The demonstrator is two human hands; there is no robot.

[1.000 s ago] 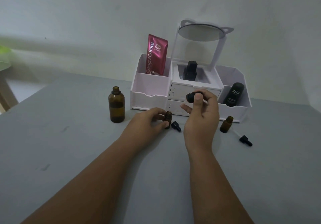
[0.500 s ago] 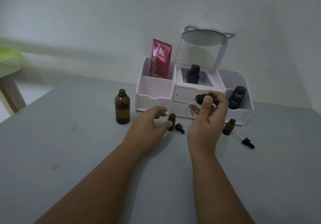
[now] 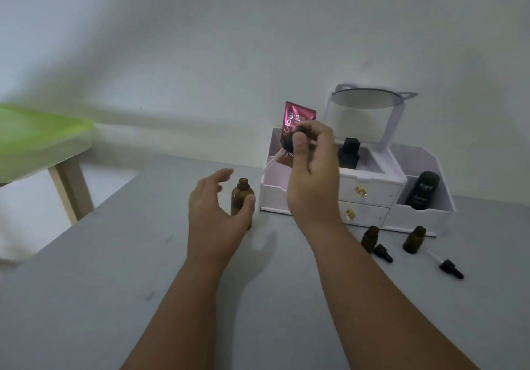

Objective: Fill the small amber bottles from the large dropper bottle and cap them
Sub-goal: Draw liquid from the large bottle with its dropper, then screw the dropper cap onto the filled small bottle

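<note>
Two small amber bottles stand open-necked on the grey bench (image 3: 86,298) toward its far right, just in front of the white organizer (image 3: 370,190): the left small bottle (image 3: 370,238) and the right small bottle (image 3: 414,240). A black dropper cap (image 3: 383,253) lies on its side just beside the base of the left small bottle. A second dropper cap (image 3: 450,267) lies nearer the bench's right edge, its glass tube pointing toward the right small bottle.

The large amber bottle (image 3: 241,197) stands upright and uncapped near the far edge, just left of the organizer. The left hand (image 3: 215,217) is cupped beside it with its fingers apart and relaxed. The thumb tip lies across the bottle's front, but whether it presses the glass I cannot tell.

The right hand (image 3: 312,171) is raised above the bench, in front of the organizer's left compartment. Its thumb and fingertips are clamped on the black bulb of the large dropper (image 3: 291,141), whose clear tube slants down and left, its tip above and to the right of the large bottle's mouth.

In the organizer, a pink sachet (image 3: 298,115) stands in the left compartment and a black square-capped bottle (image 3: 348,154) in the middle one under a tilted mirror (image 3: 364,100). A dark tube (image 3: 423,190) leans in the right compartment. A green table (image 3: 37,137) shows beyond the bench's left edge.
</note>
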